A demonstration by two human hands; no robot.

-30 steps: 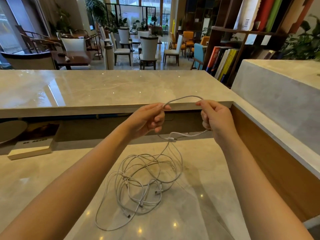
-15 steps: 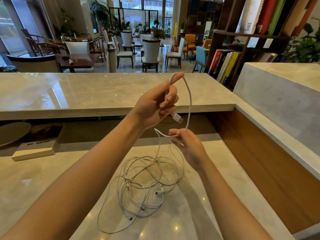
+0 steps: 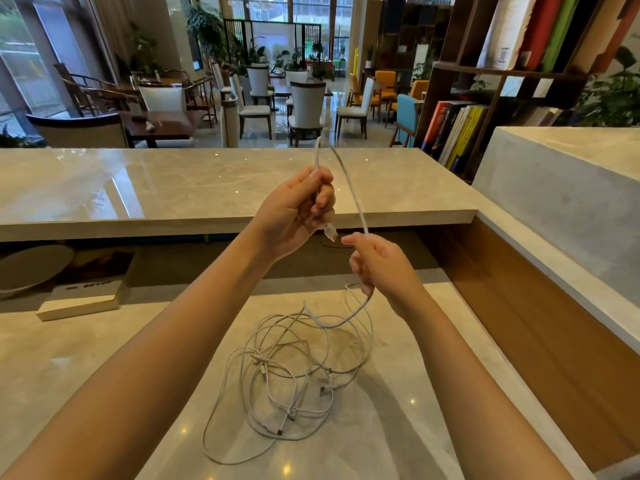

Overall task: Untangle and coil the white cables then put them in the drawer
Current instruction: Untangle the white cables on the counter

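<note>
A tangle of white cables (image 3: 287,382) lies on the marble desk (image 3: 104,358) in front of me. My left hand (image 3: 294,211) grips one white cable near its plug (image 3: 330,233), which sticks out below the fingers. From that hand the cable arches up in a loop (image 3: 341,164) and comes down to my right hand (image 3: 377,265). My right hand pinches the cable between thumb and fingers, lower and to the right. Below it the cable curves down into the tangle. No drawer is in view.
A raised marble counter (image 3: 207,188) runs across behind the desk, and a higher block (image 3: 561,188) stands at the right. A book (image 3: 83,299) and a round plate (image 3: 31,268) lie on the shelf under the counter at the left. A bookshelf (image 3: 460,133) stands beyond.
My hands went from level and apart to one above the other. The held cable now arches in a tall loop. My right hand slid along it up toward the plug.
</note>
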